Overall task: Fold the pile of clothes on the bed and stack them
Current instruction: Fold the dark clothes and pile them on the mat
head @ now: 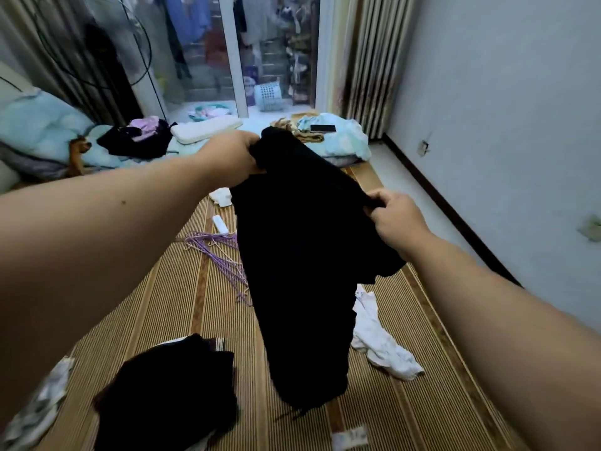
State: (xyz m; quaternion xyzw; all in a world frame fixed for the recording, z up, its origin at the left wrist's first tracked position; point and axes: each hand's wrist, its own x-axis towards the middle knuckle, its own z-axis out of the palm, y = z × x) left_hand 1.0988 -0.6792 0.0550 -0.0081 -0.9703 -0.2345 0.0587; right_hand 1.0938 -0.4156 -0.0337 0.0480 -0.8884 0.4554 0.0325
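A black garment [302, 271] hangs in the air above the bed's woven straw mat [169, 304]. My left hand [227, 161] grips its top corner, and my right hand [396, 219] pinches its right edge lower down. The cloth's bottom end reaches the mat. A dark stack of clothes [172, 395] lies at the lower left. To the garment's right a white garment [380, 343] lies crumpled, and another pale piece of cloth [39, 405] sits at the far left edge.
Purple hangers [221, 255], a white remote [220, 224] and a small white cloth [221, 196] lie on the mat. Further off are a dark and purple clothes pile [140, 138], a white pillow [205, 128], blue bedding [338, 138] with a phone [322, 128]. The wall [504, 125] runs along the right.
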